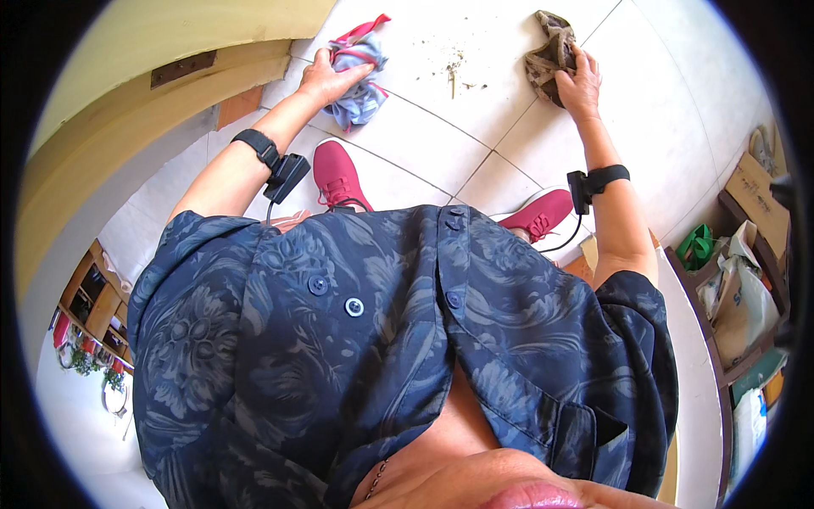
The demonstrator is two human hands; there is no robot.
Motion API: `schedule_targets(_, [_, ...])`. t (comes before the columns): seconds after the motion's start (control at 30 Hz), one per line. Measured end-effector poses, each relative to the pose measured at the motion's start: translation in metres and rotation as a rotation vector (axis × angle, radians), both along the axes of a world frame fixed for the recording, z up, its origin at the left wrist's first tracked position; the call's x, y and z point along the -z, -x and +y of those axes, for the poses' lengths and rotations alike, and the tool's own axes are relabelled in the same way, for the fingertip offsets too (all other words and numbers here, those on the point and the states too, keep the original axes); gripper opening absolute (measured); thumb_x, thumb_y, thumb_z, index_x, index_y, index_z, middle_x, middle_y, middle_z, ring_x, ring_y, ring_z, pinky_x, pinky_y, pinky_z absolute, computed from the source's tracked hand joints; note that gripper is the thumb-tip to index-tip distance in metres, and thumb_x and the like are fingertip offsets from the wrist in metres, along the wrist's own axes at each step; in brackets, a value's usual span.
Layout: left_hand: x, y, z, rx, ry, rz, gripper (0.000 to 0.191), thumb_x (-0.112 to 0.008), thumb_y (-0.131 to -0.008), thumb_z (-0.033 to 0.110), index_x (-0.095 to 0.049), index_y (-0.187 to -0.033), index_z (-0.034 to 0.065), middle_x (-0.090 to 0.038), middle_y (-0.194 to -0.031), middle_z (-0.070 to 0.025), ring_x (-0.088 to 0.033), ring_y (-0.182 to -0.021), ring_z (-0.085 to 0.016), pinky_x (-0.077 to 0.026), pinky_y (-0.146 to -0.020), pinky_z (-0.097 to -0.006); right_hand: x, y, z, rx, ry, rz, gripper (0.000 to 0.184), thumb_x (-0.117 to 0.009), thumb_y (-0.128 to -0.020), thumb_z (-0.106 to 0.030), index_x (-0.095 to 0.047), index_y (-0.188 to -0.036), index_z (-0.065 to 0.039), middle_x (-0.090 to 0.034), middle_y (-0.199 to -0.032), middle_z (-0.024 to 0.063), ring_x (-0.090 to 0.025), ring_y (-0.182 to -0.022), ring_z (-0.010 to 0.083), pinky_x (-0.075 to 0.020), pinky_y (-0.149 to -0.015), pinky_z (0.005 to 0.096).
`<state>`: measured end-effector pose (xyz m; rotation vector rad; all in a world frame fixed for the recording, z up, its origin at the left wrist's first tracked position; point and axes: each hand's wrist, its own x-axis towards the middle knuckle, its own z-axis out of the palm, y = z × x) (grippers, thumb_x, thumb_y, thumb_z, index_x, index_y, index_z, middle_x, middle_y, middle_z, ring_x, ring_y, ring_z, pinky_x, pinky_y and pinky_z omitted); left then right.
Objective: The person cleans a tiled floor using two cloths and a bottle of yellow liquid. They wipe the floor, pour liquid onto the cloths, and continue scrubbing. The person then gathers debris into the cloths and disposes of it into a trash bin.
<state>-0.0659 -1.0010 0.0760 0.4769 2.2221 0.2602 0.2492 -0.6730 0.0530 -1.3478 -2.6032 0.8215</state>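
My left hand [331,79] grips a crumpled blue-grey cloth [357,108] with red trim, low over the white tiled floor [439,143]. On the other side, my right hand [580,84] has its fingers on a bunched brown patterned cloth [542,70], holding it by its right edge. Between the two cloths lies a small scatter of dirt and crumbs [454,67], with a short straw-like bit in it. Neither hand touches this debris. The fingers of both hands are partly hidden by the fabric.
Red lace-up shoes [339,170] stand on the tiles below the hands. A yellowish door frame [248,70] with a metal plate rises at left. Along the right stands a dark shelf [712,331] with bags and cardboard [757,194]. A wooden shelf unit [98,302] is at lower left.
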Motion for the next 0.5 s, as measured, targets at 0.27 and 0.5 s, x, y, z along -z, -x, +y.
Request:
schedule_targets(0.27, [-0.036,-0.017,0.014,0.565,-0.372,0.568,0.068,-0.077,-0.076,0.044,-0.05,-0.132,0.0167,-0.058,-0.11,-0.0178,-0.06,-0.105,-0.032,-0.052,-0.085,-0.0408,0.009,0.025,-0.061,-0.213,-0.121,-0.004,0.062,-0.057,-0.075,-0.01,-0.052,-0.137,-0.017,-0.046,-0.138,0.0118,-0.04,-0.126,0.0359,-0.0323,-0.111,0.0443])
schedule_targets(0.5, [-0.016,-0.09,0.07,0.983,-0.663,0.256,0.026,-0.065,-0.079,0.011,-0.065,-0.103,0.0178,-0.06,-0.093,-0.0059,-0.062,-0.093,-0.028,-0.053,-0.073,-0.039,0.0,0.038,-0.073,-0.216,-0.159,0.05,0.062,-0.055,-0.074,-0.01,-0.053,-0.136,-0.02,-0.048,-0.137,0.0089,-0.04,-0.127,0.0358,-0.0326,-0.111,0.0456])
